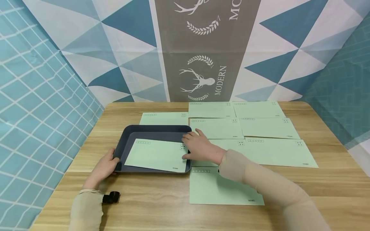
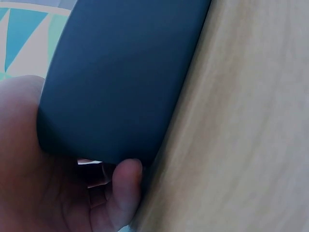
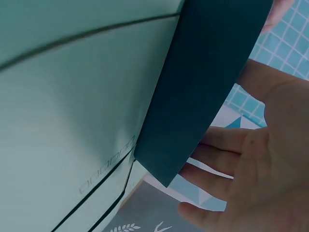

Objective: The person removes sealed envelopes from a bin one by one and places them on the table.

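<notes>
A dark blue-grey rectangular tray [image 1: 157,129] stands on the table, and one pale green envelope [image 1: 156,155] lies slightly askew inside it. My left hand [image 1: 105,165] grips the tray's near left corner, with the thumb at the rim. The left wrist view shows that hand [image 2: 72,188] curled about the end of the tray wall [image 2: 120,82]. Over the right rim reaches my right hand [image 1: 200,147], its fingers spread and fairly straight beside the envelope's right end. In the right wrist view its fingertips pass behind the tray wall [image 3: 198,82]; whether they touch the envelope is hidden.
Several more green envelopes lie in rows right of the tray, including a back one [image 1: 211,109], a right one [image 1: 280,152] and a near one [image 1: 222,189]. Another envelope [image 1: 164,118] is partly covered behind the tray. Patterned cloth [image 1: 199,48] rises behind the wooden table [image 1: 150,199].
</notes>
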A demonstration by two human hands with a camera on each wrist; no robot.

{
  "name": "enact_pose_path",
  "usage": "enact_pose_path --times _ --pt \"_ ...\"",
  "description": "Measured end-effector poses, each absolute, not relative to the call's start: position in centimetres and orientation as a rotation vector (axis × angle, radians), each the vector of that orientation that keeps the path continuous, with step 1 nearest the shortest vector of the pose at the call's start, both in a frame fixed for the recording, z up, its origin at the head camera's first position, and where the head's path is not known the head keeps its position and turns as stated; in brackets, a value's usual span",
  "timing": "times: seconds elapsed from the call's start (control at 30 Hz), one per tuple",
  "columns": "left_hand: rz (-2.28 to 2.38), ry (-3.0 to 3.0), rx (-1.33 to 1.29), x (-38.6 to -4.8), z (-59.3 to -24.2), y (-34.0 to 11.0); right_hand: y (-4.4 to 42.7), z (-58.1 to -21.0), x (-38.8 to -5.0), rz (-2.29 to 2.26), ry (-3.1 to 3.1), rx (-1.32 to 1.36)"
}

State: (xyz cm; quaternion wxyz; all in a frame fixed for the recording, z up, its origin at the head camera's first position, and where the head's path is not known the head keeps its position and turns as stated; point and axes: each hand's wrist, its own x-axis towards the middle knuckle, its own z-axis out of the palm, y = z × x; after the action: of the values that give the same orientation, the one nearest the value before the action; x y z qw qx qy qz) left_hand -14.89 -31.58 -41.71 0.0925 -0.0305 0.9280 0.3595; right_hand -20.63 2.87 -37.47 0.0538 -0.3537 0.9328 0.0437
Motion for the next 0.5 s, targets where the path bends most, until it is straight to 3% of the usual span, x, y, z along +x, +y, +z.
enact_pose_path --times 0.5 --pt "1.062 2.762 -0.093 -14.8 -41.8 -31.6 0.7 -38.7 -21.2 0.267 2.758 -0.926"
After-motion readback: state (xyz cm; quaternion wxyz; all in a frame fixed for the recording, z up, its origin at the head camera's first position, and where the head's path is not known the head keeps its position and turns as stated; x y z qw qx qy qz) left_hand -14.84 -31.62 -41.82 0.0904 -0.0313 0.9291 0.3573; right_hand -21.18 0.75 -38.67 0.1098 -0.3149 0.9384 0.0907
